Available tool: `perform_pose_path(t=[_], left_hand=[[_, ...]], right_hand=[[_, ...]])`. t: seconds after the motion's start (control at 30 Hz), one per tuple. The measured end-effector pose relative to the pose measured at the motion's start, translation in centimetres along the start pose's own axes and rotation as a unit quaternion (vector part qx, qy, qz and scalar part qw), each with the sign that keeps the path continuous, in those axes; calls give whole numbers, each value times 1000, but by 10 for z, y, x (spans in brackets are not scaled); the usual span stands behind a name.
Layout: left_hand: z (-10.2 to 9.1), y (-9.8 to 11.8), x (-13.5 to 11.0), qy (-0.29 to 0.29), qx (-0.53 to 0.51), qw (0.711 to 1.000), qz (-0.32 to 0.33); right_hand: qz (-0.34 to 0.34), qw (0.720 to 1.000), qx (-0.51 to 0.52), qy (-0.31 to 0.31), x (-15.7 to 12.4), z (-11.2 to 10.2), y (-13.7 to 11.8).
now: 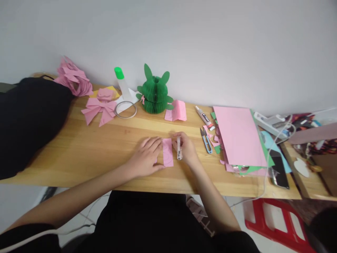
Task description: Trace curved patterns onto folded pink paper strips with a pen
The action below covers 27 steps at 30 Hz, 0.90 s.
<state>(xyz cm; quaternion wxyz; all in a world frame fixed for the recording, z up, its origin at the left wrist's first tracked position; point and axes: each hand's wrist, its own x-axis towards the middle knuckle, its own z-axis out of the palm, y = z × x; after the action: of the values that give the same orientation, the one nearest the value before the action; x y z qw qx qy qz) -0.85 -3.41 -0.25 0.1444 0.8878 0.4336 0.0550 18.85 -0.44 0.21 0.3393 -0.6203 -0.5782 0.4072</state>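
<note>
A small pink paper strip [167,152] with faint curved lines drawn on it lies on the table in front of me. My left hand [147,154] rests flat at its left side, fingers stretched out, with the fingertips by the paper's edge. On the other side, my right hand [186,147] pinches a clear-barrelled pen [179,149], its back end slanting toward me. The pen's tip is hidden by the fingers, so I cannot tell whether it touches the paper. Behind the strip sits a folded pink paper [179,111] beside a green honeycomb paper figure [155,93].
Blue thread snips [206,141] and a glue tube [205,118] lie right, before stacked pink sheets [240,137] and a phone [279,170]. Leftward are a pink paper bow [100,110], a ring [125,116], a green-capped bottle [123,84] and a black bag [34,123].
</note>
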Motion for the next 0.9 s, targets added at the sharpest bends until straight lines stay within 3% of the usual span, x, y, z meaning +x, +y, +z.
perform_pose_path(t=[0.27,0.4,0.57,0.73,0.9], left_hand=[[9,-4,0,42,6,999,15],[13,-8,0,28,-36,999,14],[10,-10,1,23,-85,996,5],[6,-9,3,59,-110,992,-1],[3,-16,3,124,-167,978,2]], right_hand=[[-33,998,52,31,3,2,-1],[-45,995,63,70,35,-30,-16],[-14,995,36,91,100,-67,-36],[45,994,-36,91,147,-67,-30],[36,985,-124,112,144,-66,-21]])
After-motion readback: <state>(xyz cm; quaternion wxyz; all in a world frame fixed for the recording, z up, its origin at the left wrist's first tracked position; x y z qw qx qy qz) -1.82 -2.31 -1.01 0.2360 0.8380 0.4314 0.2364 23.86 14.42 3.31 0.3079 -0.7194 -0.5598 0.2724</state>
